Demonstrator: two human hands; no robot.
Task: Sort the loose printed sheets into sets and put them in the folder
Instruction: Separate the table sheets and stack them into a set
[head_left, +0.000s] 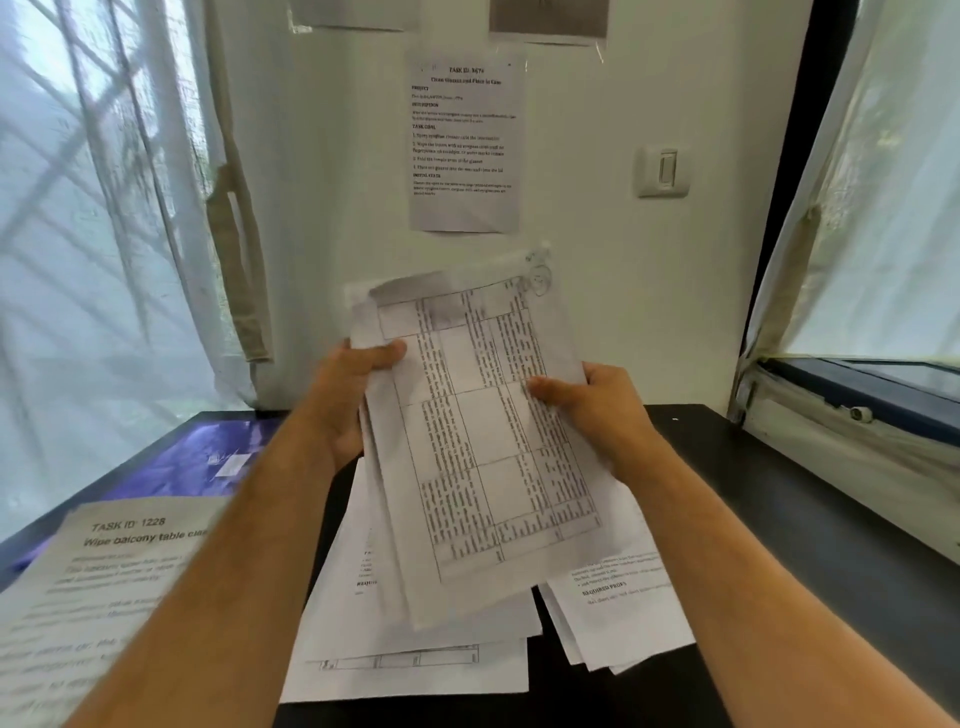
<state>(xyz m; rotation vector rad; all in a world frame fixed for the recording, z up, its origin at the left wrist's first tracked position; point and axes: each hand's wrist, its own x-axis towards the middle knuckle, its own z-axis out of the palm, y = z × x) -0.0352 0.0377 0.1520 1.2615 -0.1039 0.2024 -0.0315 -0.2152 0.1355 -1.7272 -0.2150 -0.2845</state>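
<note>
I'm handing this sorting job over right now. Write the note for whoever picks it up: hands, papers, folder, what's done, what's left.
Left hand and right hand both grip the held stack, top sheet a printed table, raised above the table.
More loose sheets lie beneath it, another pile to the right.
The purple folder lies at far left, a task sheet overlapping its near edge.
Nothing visibly filed yet.
Left: sort into sets, then file.
</note>
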